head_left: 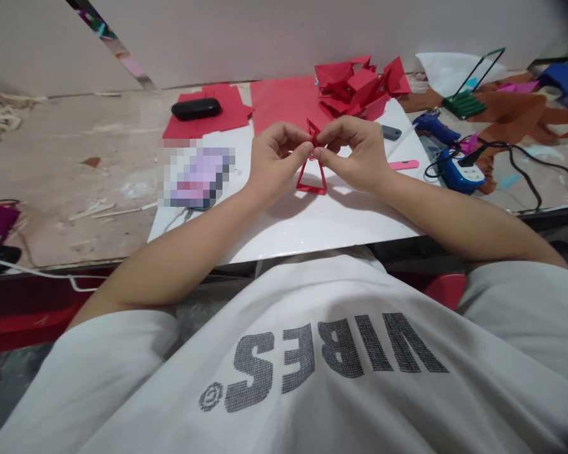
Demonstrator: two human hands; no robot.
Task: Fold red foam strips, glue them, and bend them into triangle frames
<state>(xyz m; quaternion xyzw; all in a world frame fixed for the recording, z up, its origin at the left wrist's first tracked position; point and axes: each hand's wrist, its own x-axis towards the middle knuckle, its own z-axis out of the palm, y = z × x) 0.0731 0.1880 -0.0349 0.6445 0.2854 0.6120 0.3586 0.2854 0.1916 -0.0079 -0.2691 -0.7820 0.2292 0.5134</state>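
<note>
A small folded red paper shape [312, 176], open like a triangle frame, stands over the white board [312, 227]. My left hand [277, 157] pinches its top from the left, fingers closed on it. My right hand [355, 154] pinches the same top from the right, thumb and fingers pressed together. A pile of folded red paper pieces [360, 85] lies just beyond my hands. Flat red paper sheets [284, 101] lie behind them.
A black case [195, 108] rests on red paper at the back left. A blue glue gun [435, 128], a blue power strip [459, 173] with black cable, and a pink stick [404, 165] lie to the right. Paper scraps litter the worn tabletop [66, 176].
</note>
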